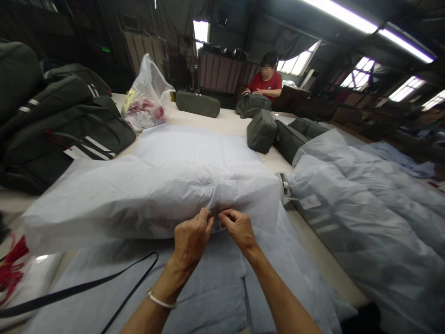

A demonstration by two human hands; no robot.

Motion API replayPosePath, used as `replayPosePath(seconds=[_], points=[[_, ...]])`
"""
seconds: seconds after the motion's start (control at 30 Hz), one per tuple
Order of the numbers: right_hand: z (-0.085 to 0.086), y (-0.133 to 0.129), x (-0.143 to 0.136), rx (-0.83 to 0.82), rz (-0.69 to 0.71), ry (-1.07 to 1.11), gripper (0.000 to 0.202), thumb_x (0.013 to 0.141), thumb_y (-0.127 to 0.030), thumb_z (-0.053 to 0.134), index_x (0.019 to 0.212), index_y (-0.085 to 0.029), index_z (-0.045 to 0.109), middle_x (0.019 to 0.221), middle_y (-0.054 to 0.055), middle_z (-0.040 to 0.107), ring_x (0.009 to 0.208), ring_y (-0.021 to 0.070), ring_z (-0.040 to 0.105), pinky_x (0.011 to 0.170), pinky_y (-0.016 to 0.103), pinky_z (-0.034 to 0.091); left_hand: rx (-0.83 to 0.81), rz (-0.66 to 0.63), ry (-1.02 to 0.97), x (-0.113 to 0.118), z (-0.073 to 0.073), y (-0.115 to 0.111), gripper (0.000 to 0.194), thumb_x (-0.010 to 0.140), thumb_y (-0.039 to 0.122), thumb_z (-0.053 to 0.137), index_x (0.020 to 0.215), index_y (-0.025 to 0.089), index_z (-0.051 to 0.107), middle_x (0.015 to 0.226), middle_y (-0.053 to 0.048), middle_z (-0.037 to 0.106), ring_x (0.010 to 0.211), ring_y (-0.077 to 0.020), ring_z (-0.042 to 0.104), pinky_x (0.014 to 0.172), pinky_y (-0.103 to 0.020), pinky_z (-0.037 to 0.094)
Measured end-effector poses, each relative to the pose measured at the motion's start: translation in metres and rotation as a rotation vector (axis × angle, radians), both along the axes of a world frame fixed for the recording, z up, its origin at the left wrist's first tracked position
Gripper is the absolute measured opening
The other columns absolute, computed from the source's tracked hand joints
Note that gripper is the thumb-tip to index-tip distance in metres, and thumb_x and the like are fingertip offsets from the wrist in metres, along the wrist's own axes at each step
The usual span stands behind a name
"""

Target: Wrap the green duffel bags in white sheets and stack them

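Observation:
A translucent white plastic bag (139,190) lies across the table in front of me, wrapped around something bulky that I cannot make out. My left hand (193,234) is closed in a pinch at the bag's near side. Close beside it, my right hand (238,227) pinches too, with thumb and forefinger together. Creases in the plastic run toward both sets of fingertips. Any small thing between the fingers is too hidden to name. Beneath the bag, flat white plastic sheets (208,287) are spread out.
Dark green bags with white stripes (100,125) are piled at left. Red cords (14,269) and a black strap (79,290) lie near left. Filled plastic bags (368,222) occupy the right. Dark green cases (260,132) stand farther back, near a person in red (274,81).

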State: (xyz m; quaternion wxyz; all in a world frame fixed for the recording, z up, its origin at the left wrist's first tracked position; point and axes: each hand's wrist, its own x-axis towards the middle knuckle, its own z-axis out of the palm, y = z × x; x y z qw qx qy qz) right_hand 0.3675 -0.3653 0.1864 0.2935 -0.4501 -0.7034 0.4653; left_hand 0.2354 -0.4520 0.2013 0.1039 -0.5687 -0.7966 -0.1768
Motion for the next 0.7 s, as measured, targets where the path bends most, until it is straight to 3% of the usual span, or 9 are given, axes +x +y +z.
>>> replayPosePath(seconds=[0.17, 0.3, 0.4, 0.53, 0.7], points=[[0.005, 0.001, -0.007, 0.030, -0.081, -0.122, 0.028, 0.078, -0.047, 0.068, 0.071, -0.020, 0.073, 0.062, -0.001, 0.068, 0.058, 0.0137, 0.060, 0.057, 0.023, 0.042, 0.048, 0.047, -0.112, -0.009, 0.010, -0.009, 0.017, 0.091, 0.036, 0.059, 0.100, 0.024, 0.065, 0.064, 0.004, 0.071, 0.053, -0.0162, 0.066, 0.048, -0.026, 0.028], [0.007, -0.001, -0.014, 0.226, -0.146, -0.306, 0.031, 0.080, -0.050, 0.068, 0.066, -0.022, 0.071, 0.063, 0.000, 0.069, 0.059, 0.0140, 0.060, 0.059, 0.025, 0.038, 0.169, 0.049, -0.199, -0.021, 0.021, -0.022, 0.019, 0.093, 0.036, 0.054, 0.101, 0.023, 0.064, 0.058, 0.007, 0.064, 0.047, -0.0113, 0.060, 0.048, -0.022, 0.031], [0.007, -0.003, -0.015, 0.313, -0.177, -0.370, 0.032, 0.080, -0.051, 0.068, 0.064, -0.023, 0.070, 0.062, 0.000, 0.068, 0.059, 0.0143, 0.060, 0.059, 0.026, 0.036, 0.254, -0.017, -0.279, -0.026, 0.020, -0.039, 0.024, 0.095, 0.040, 0.048, 0.097, 0.023, 0.064, 0.054, 0.008, 0.058, 0.043, -0.0087, 0.056, 0.047, -0.020, 0.033], [0.011, -0.007, -0.012, 0.282, -0.128, -0.381, 0.039, 0.074, -0.058, 0.072, 0.058, -0.023, 0.066, 0.055, -0.001, 0.064, 0.053, 0.0129, 0.055, 0.054, 0.026, 0.032, 0.226, -0.063, -0.482, -0.032, 0.002, -0.067, 0.027, 0.094, 0.045, 0.047, 0.096, 0.024, 0.064, 0.054, 0.009, 0.054, 0.043, -0.0075, 0.054, 0.050, -0.018, 0.037], [0.014, -0.007, -0.019, 0.422, -0.144, -0.505, 0.039, 0.077, -0.055, 0.073, 0.057, -0.023, 0.064, 0.058, 0.000, 0.064, 0.054, 0.0130, 0.054, 0.056, 0.027, 0.027, -0.044, -0.038, -0.761, -0.029, -0.034, -0.093, 0.026, 0.088, 0.047, 0.049, 0.087, 0.026, 0.064, 0.053, 0.008, 0.051, 0.046, -0.0107, 0.054, 0.052, -0.021, 0.039]])
